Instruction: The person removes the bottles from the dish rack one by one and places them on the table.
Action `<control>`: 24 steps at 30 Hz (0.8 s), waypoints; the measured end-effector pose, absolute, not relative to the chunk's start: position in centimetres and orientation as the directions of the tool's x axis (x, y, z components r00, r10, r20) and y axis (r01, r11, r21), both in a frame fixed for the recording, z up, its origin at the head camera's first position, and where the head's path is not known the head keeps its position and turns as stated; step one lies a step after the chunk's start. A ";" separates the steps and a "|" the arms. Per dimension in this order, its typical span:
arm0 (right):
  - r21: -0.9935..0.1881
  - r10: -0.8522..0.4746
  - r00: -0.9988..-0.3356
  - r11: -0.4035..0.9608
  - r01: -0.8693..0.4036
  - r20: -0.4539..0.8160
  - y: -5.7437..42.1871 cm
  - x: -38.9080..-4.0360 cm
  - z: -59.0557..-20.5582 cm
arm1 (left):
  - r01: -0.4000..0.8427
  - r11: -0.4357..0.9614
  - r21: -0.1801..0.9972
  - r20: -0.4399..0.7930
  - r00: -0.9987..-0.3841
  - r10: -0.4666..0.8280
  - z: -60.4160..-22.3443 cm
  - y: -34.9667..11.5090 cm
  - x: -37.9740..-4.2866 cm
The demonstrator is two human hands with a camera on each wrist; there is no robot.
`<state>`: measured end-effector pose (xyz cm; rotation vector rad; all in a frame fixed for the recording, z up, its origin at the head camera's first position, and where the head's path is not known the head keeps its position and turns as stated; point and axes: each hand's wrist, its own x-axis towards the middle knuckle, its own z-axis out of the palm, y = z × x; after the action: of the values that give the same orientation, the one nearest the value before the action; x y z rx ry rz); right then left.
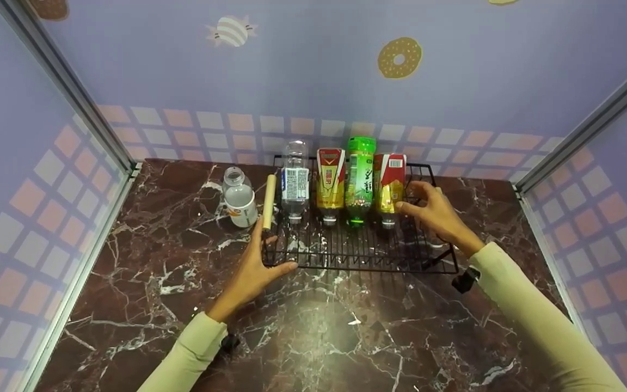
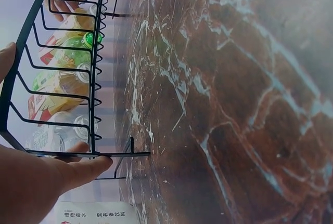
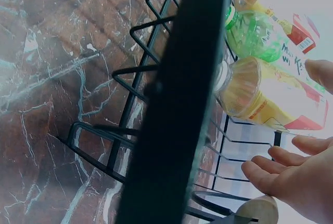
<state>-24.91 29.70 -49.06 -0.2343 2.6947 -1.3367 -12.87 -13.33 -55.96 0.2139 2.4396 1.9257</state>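
Note:
My left hand (image 1: 252,270) grips the near left corner of a black wire rack (image 1: 357,268), its thumb along the front wire and a fingertip showing inside. The rack has a pale wooden handle (image 1: 270,202) at its left end. In it, caps toward me, sit a clear bottle (image 1: 295,182), a red-and-yellow bottle (image 1: 330,179), a green bottle (image 1: 361,174) and another red-and-yellow bottle (image 1: 389,182). At the rightmost bottle is my right hand (image 1: 437,213), fingers spread and holding nothing; its thumb overlaps that bottle in the head view. A dark bar blocks much of the right wrist view.
An uncapped, white-labelled bottle (image 1: 240,198) stands on the dark marbled tabletop (image 1: 313,326), left of the rack. Patterned panels enclose the table at the back wall (image 1: 313,71) and both sides.

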 end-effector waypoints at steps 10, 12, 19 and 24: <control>-0.806 -0.193 -0.979 0.589 -0.058 -0.071 29.0 -25.8 -49.1 | 0.086 0.228 0.970 0.060 -0.991 0.119 -56.1 -13.5 -12.7; -0.804 -0.182 -0.981 0.592 -0.057 -0.065 28.7 -25.9 -49.1 | 0.081 0.231 0.969 0.054 -0.991 0.120 -56.0 -13.5 -12.7; -0.811 -0.157 -0.986 0.583 -0.044 -0.060 28.3 -26.7 -49.3 | 0.103 0.244 0.964 0.073 -0.989 0.128 -55.9 -13.5 -12.8; -0.831 -0.167 -0.981 0.556 -0.013 -0.097 28.0 -27.1 -49.2 | 0.106 0.235 0.966 0.081 -0.990 0.112 -56.0 -13.5 -12.7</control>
<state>-27.06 27.96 -49.20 -0.1532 2.6229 -1.3982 -12.70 -13.54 -55.96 0.2170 2.4648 1.9279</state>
